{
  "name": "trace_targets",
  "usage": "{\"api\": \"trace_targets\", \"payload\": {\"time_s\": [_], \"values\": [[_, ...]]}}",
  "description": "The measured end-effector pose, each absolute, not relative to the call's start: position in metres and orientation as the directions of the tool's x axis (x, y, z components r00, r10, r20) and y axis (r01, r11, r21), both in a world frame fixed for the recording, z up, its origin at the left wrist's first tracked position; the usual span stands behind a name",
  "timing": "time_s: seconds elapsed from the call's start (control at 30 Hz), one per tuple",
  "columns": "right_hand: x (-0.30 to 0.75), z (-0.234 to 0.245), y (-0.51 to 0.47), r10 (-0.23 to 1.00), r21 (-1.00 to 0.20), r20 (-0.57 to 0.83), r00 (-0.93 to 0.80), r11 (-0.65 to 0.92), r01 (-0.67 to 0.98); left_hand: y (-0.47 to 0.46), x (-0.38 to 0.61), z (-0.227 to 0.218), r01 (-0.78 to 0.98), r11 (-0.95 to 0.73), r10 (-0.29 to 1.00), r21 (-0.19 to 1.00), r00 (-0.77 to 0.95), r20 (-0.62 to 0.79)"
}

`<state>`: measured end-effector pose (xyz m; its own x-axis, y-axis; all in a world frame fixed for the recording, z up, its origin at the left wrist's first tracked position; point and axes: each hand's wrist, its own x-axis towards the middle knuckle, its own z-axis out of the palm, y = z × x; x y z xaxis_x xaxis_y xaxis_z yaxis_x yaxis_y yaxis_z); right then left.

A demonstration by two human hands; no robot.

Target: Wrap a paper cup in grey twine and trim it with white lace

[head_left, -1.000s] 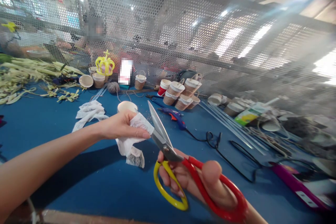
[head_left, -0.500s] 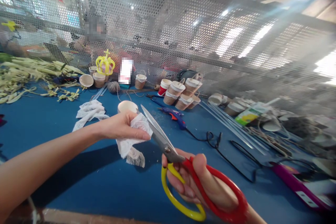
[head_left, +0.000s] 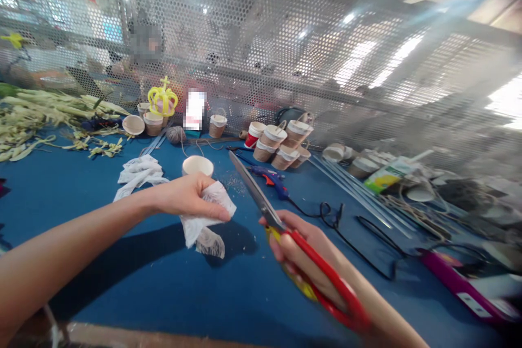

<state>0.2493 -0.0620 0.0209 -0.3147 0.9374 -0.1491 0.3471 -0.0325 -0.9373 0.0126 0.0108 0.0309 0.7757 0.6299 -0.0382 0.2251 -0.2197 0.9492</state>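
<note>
My left hand (head_left: 191, 196) is closed on a strip of white lace (head_left: 218, 198), pinched under the thumb, with its loose end hanging down toward the table. Just behind that hand stands a cup (head_left: 198, 165) with a pale inside, partly hidden by the fingers. My right hand (head_left: 302, 244) grips scissors (head_left: 261, 201) with one red and one yellow handle. Their blades are closed together and point up and away, to the right of the lace and apart from it. More white lace (head_left: 141, 171) lies crumpled beyond my left forearm.
A blue glue gun (head_left: 271, 179) with a black cord lies right of the cup. Stacked small cups (head_left: 285, 141) stand behind it, near clear sticks (head_left: 354, 190). Grey yarn (head_left: 176, 135) and a yellow crown (head_left: 163, 99) are at the back; dried husks (head_left: 53, 114) lie left. A perforated metal screen (head_left: 228, 38) bounds the table.
The scissors have pulled away from the lace to the right, and their blades and handles have come together. My left hand with the lace has hardly moved.
</note>
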Motion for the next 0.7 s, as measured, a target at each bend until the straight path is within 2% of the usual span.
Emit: {"api": "trace_targets", "payload": {"time_s": [0.07,0.17,0.23,0.3,0.4,0.43,0.47,0.5,0.53,0.6,0.63,0.7], "values": [[0.254,0.02,-0.055,0.983,-0.78,-0.076,-0.167,0.046,0.624,0.011,0.007,0.038,0.315,-0.205,0.671,0.927,0.735,-0.101],[0.258,0.015,-0.047,0.998,-0.42,-0.001,-0.059,0.053,0.906,0.009,0.0,0.05,0.346,-0.203,0.742,0.916,0.664,-0.086],[0.257,0.013,-0.044,0.997,-0.212,-0.058,-0.049,0.036,0.977,0.008,-0.003,0.056,0.331,-0.202,0.781,0.922,0.623,-0.052],[0.255,0.015,-0.043,0.988,-0.06,-0.14,-0.068,0.06,0.996,0.007,-0.004,0.058,0.32,-0.193,0.799,0.928,0.599,-0.04],[0.25,0.025,-0.043,0.973,0.125,-0.221,-0.071,0.1,0.987,0.008,-0.002,0.055,0.297,-0.201,0.787,0.933,0.617,-0.027],[0.247,0.03,-0.043,0.974,0.145,-0.212,-0.082,0.114,0.983,0.008,-0.001,0.054,0.294,-0.212,0.777,0.932,0.629,-0.022],[0.244,0.034,-0.043,0.977,0.113,-0.181,-0.114,0.136,0.984,0.009,0.0,0.052,0.294,-0.231,0.765,0.927,0.644,-0.014],[0.241,0.039,-0.043,0.977,0.019,-0.13,-0.167,0.171,0.985,0.01,0.001,0.051,0.3,-0.258,0.753,0.918,0.658,-0.003],[0.236,0.043,-0.043,0.971,-0.125,-0.059,-0.233,0.225,0.966,0.01,0.002,0.05,0.309,-0.293,0.742,0.905,0.67,0.012],[0.224,0.048,-0.042,0.941,-0.461,0.101,-0.322,0.331,0.824,0.009,0.006,0.049,0.324,-0.363,0.72,0.874,0.693,0.042],[0.218,0.049,-0.041,0.929,-0.584,0.162,-0.334,0.363,0.726,0.008,0.008,0.048,0.324,-0.383,0.707,0.865,0.705,0.05],[0.205,0.048,-0.037,0.916,-0.721,0.22,-0.336,0.384,0.577,0.006,0.011,0.046,0.3,-0.371,0.681,0.879,0.731,0.038]]}}
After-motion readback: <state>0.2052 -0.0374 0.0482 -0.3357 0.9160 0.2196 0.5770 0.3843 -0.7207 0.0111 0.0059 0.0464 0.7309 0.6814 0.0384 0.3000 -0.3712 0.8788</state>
